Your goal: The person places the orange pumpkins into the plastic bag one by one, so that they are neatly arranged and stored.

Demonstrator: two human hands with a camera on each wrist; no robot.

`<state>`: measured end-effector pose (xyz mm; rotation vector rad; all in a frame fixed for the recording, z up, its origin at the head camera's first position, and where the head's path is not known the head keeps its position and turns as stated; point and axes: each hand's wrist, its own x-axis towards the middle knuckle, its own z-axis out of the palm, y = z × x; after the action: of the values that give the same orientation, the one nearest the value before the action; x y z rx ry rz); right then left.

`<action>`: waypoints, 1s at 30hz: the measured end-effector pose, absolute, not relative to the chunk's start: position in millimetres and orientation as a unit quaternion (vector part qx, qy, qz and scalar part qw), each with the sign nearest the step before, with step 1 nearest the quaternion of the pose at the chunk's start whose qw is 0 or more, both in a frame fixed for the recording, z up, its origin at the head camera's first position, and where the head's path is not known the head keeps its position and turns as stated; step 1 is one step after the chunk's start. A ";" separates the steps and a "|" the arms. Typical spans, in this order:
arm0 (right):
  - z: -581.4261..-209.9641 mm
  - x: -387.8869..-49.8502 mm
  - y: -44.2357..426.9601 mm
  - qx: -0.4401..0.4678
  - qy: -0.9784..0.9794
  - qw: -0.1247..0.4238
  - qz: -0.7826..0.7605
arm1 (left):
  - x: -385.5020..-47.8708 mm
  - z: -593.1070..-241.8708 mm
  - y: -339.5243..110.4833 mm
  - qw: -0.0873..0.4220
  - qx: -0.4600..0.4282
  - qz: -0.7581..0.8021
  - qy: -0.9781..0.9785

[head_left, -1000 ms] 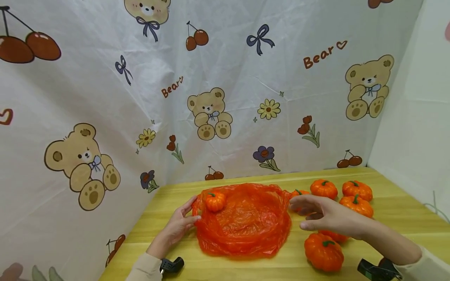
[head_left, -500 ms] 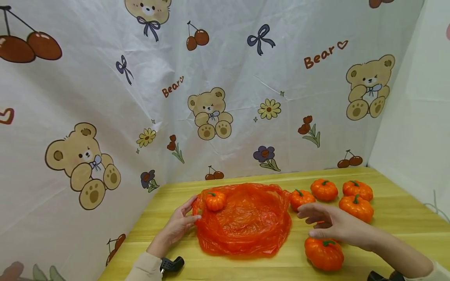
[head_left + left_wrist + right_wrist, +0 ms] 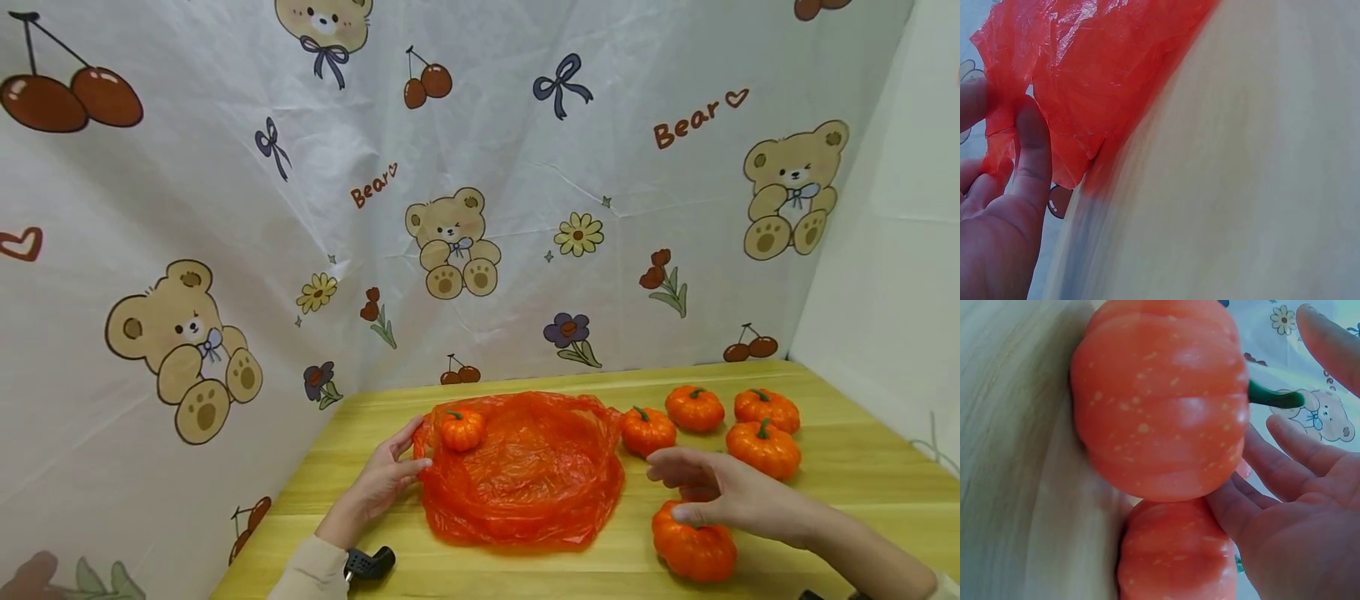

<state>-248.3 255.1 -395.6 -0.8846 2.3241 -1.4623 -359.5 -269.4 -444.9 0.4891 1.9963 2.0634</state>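
Note:
An orange-red plastic bag (image 3: 525, 467) lies with its mouth spread wide on the table, a small pumpkin (image 3: 462, 430) inside its left part. My left hand (image 3: 385, 479) pinches the bag's left edge; the left wrist view shows the thin plastic (image 3: 1104, 69) between thumb and fingers. Over the front pumpkin (image 3: 693, 546), my right hand (image 3: 731, 492) hovers with relaxed, spread fingers and grips nothing. The right wrist view has a large pumpkin (image 3: 1160, 400) with a green stem beside that hand, and a second pumpkin (image 3: 1175, 553) below it in the picture.
Right of the bag sits one pumpkin (image 3: 647, 431), close to its rim. Several more stand farther back right, among them a pumpkin (image 3: 694, 408) and another (image 3: 763, 450). A printed bear curtain (image 3: 465, 317) hangs behind the wooden table (image 3: 585, 575).
My right hand has moved right and toward me, away from the bag's right edge to over the front pumpkin. My left hand stays on the bag. The view has shifted slightly.

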 end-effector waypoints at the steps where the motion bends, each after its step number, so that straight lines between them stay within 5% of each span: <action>1: -396.2 -248.7 255.5 -0.306 0.798 0.127 -0.503 | -359.9 -444.6 -269.7 0.113 0.169 0.703 0.682; 30: -420.6 -242.5 260.5 -0.332 0.826 0.131 -0.436 | -360.8 -445.5 -270.9 0.118 0.172 0.700 0.683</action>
<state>-242.5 260.5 -420.6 -0.9654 2.3983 -1.2677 -360.8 -270.9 -445.5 0.5046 1.9982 2.0477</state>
